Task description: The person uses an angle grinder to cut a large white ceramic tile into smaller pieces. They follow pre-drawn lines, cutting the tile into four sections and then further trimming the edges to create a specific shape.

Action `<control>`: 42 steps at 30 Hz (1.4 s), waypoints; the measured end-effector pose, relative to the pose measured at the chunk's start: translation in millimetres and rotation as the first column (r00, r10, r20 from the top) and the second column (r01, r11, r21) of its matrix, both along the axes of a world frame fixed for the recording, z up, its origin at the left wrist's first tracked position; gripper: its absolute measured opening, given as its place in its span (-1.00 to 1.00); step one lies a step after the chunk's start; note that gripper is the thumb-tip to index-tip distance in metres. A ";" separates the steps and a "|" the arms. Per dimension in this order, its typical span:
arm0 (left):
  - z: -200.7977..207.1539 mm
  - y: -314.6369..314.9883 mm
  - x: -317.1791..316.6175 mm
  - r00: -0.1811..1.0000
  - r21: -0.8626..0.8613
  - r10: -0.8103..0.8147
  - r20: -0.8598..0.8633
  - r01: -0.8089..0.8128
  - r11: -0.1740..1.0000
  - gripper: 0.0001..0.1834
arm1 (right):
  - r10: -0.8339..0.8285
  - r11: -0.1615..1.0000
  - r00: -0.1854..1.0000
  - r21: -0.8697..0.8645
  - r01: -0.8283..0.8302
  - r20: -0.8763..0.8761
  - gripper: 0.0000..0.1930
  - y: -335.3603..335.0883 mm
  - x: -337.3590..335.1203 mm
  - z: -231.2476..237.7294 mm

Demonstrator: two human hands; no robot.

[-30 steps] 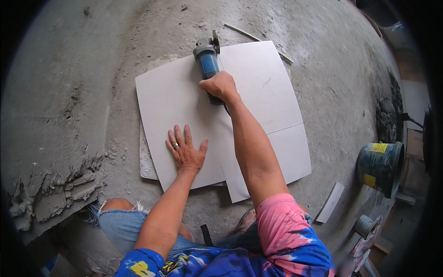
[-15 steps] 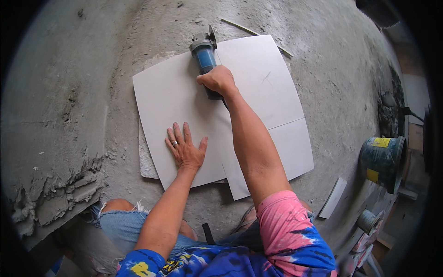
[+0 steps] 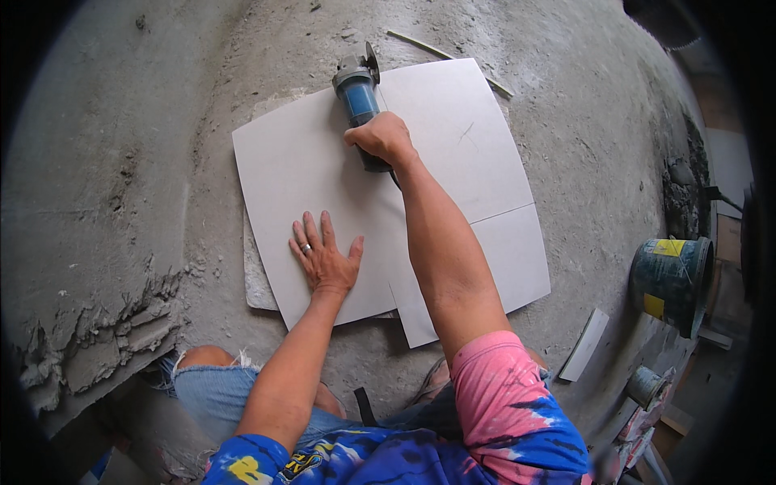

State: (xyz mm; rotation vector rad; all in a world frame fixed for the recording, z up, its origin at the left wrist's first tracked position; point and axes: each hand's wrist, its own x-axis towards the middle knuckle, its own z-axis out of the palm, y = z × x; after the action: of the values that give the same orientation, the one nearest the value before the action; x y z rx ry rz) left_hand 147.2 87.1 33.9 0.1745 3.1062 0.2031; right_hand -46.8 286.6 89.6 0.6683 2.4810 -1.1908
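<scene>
A large pale tile (image 3: 299, 178) lies on the concrete floor, with thin lines running across it and a step in its near edge. My right hand (image 3: 383, 139) is wrapped round the body of a blue and black angle grinder (image 3: 360, 99). The grinder's disc (image 3: 372, 63) stands upright at the tile's far edge, close to a line on the surface. Flat on the tile's near left part rests my left hand (image 3: 327, 259), fingers spread, a ring on one finger. Under the tile, the edge of a whitish slab (image 3: 257, 279) peeks out on the left.
Thin strips (image 3: 453, 61) lie beyond the tile. At the right a dark green bucket (image 3: 669, 283) rests on its side, with a short white offcut (image 3: 584, 345) and a small tin (image 3: 647, 386) nearby. Broken mortar (image 3: 105, 331) forms a raised edge at the left.
Almost nothing differs; the view has shifted very slightly. Both hands and the grinder keep their places on the tile.
</scene>
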 end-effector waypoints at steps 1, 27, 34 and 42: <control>1.0 0.0 -0.1 1.000 0.002 0.002 -0.001 -0.002 1.000 -0.02 | -0.005 1.000 1.000 0.006 0.005 -0.002 -0.46 -0.6 0.3 1.2; 0.2 -0.3 -0.3 1.000 0.009 0.006 -0.005 -0.006 1.000 -0.02 | 0.013 1.000 0.996 -0.023 -0.011 0.094 -0.45 0.2 1.7 10.1; 0.9 -0.6 -0.5 1.000 0.019 0.008 -0.009 -0.007 1.000 -0.02 | 0.019 1.000 0.996 -0.025 -0.017 0.089 -0.46 -0.4 3.5 13.5; -1.8 0.2 -0.5 1.000 0.013 0.005 -0.020 -0.004 1.000 -0.03 | 0.001 1.000 1.000 0.002 -0.001 0.021 -0.42 0.4 8.1 2.8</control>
State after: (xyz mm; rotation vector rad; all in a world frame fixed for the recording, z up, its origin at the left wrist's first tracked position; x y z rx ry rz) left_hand 146.7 87.4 32.2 0.1711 3.1263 0.2227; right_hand -38.7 286.9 92.4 0.6759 2.4649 -1.1753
